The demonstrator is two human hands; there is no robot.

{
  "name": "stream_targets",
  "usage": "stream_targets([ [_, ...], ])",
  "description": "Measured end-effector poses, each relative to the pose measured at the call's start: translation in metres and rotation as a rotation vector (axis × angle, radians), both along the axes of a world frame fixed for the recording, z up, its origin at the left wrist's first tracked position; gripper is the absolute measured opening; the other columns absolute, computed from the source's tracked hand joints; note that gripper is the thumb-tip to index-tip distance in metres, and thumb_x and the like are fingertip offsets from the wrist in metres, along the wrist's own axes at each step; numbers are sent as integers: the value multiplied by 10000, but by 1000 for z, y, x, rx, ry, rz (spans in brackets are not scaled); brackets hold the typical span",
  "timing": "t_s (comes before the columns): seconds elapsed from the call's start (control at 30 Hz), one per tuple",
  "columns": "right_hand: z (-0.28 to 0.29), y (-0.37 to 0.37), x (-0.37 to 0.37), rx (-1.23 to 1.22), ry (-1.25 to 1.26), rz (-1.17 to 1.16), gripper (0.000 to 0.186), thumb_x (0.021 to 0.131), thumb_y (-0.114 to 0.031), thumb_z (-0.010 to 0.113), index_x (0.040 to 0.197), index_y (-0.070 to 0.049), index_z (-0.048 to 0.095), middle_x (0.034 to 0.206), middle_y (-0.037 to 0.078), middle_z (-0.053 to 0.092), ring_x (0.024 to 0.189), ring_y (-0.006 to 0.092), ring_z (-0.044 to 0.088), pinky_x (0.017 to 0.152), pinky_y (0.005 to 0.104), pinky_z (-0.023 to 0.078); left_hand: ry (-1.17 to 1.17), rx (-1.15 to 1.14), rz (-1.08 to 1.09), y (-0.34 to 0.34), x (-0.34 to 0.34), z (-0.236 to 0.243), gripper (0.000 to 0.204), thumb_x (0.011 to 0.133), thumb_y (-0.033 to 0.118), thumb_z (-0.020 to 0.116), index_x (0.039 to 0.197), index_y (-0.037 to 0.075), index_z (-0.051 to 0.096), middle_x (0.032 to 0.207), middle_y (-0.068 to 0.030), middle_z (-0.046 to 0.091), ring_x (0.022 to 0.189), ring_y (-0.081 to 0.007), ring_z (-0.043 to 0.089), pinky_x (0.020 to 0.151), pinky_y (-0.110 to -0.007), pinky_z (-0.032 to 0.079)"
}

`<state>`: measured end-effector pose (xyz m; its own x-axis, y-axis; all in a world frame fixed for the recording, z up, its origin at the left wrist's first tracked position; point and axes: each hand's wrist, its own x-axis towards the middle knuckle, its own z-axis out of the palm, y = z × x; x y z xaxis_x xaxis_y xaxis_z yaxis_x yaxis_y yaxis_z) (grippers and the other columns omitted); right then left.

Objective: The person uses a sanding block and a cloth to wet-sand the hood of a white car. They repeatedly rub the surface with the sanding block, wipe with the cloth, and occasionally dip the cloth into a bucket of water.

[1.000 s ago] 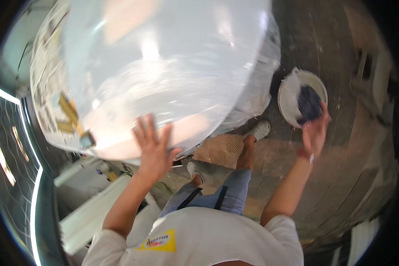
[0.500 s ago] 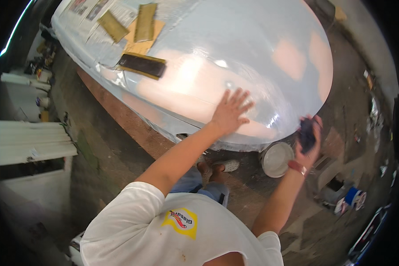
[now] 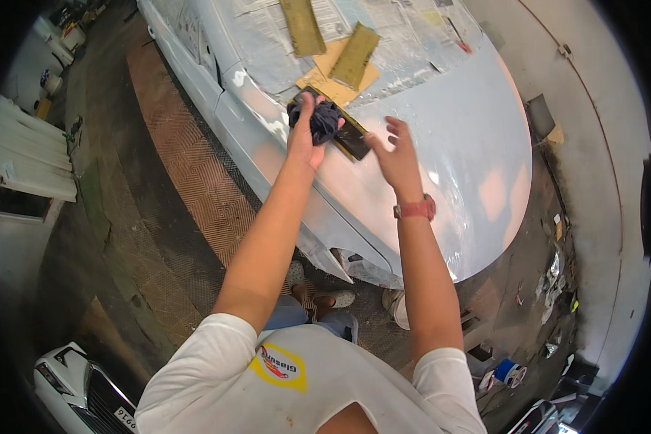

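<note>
My left hand (image 3: 307, 148) is closed around a crumpled dark cloth (image 3: 325, 121), over the near side of a car panel (image 3: 452, 137). Just behind the cloth lies a long black sanding block (image 3: 352, 139) with yellow edges; the cloth and hand hide part of it. My right hand (image 3: 399, 160), with a red band at the wrist, has its fingers apart. Its thumb side is at the block's right end; whether it touches, I cannot tell. The panel is pale grey with pinkish patches and looks shiny in places.
Two olive-brown strips (image 3: 355, 56) and a tan sheet (image 3: 372, 76) lie beyond the block, by newspaper masking (image 3: 412, 29). A bucket (image 3: 396, 307) stands below the car's front edge. White car front (image 3: 79, 383) at lower left; wall (image 3: 593, 108) along the right.
My view has shifted along the car. The dark cloth has passed from my right hand to my left. Both hands have come together by the sanding block; my left was flat on the panel.
</note>
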<state>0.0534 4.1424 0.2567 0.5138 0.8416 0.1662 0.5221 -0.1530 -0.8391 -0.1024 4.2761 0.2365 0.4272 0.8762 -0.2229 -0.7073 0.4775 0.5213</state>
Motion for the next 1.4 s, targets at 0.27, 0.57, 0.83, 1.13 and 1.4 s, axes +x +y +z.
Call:
stream_targets([
  [0.27, -49, 102, -29, -460, -515, 208, 821, 875, -412, 923, 1582, -150, 597, 1607, 225, 594, 1464, 474, 565, 1193, 531, 496, 1230, 1384, -90, 33, 13, 66, 444, 800, 88, 865, 1235, 130, 783, 1261, -158, 754, 1157, -381, 731, 1017, -456, 593],
  [0.57, -70, -109, 16, -251, -653, 139, 736, 954, -157, 829, 1642, -266, 594, 1576, 200, 599, 1366, 435, 611, 1169, 516, 515, 1343, 1238, 203, 0, -44, -64, 486, 886, 215, 898, 1347, 168, 750, 1599, -173, 516, 1483, -442, 493, 1228, -593, 431],
  [0.83, -84, -163, 81, -312, -758, 164, 758, 953, -168, 830, 1656, -307, 584, 1567, 184, 614, 1373, 412, 618, 1147, 530, 508, 1367, 921, 574, -104, -11, -125, 607, 953, 241, 887, 1498, 212, 619, 1721, -270, 257, 1590, -551, 317, 1267, -724, 324],
  [1.13, -46, -22, 76, -368, -728, 265, 771, 927, -226, 867, 1631, -229, 553, 1523, 165, 613, 1331, 396, 628, 1056, 530, 558, 1345, 532, 747, -135, 26, -138, 626, 1059, 225, 775, 1581, 188, 432, 1732, -306, 154, 1548, -608, 353, 1192, -668, 479],
  [1.4, -98, -243, 113, -324, -848, 509, 830, 976, -176, 789, 1737, -226, 460, 1698, 207, 495, 1321, 442, 613, 1049, 558, 527, 1391, 392, 746, -136, 18, -151, 761, 1024, 349, 769, 1652, 211, 364, 1708, -306, 181, 1513, -590, 410, 1192, -634, 494],
])
